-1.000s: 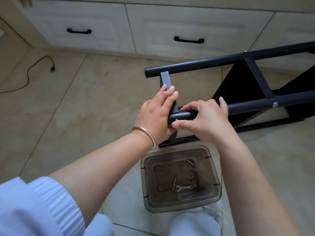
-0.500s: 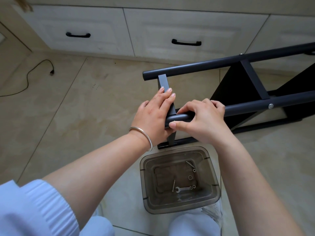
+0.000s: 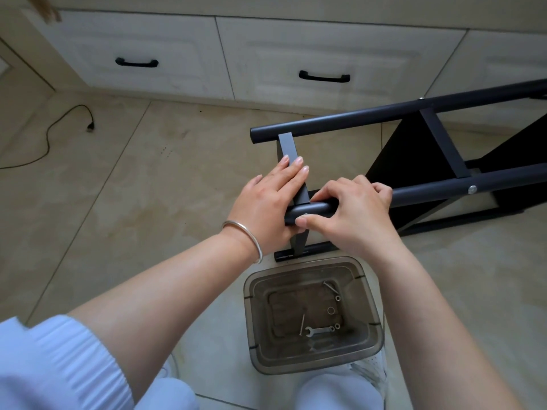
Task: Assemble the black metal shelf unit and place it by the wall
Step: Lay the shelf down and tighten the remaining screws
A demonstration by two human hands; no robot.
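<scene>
The black metal shelf unit [image 3: 414, 161] lies on its side on the tiled floor [image 3: 133, 187], its round tubes running off to the right toward the white drawers [image 3: 148, 54].

The left hand [image 3: 266, 202] rests on the flat crossbar [image 3: 291, 161]: its fingers [image 3: 291, 170] lie straight along the bar, while the thumb sits under the end of the near tube [image 3: 310, 210].

The right hand [image 3: 352, 214] curls its fingers [image 3: 367, 187] over that same tube just right of the left hand, and its thumb tip presses at a small bolt head [image 3: 305, 215] on the tube's near side. How firmly it grips the bolt cannot be told.

A second bolt [image 3: 471, 189] shows on the tube further right of the fingers.

Just below both hands stands a smoky clear plastic bin [image 3: 254, 321], holding a small wrench [image 3: 318, 331], long bolts and a few nuts and washers.

A silver bangle [image 3: 251, 238] circles the left wrist. Far left of the fingers, a black cable [image 3: 59, 125] trails across the floor.
</scene>
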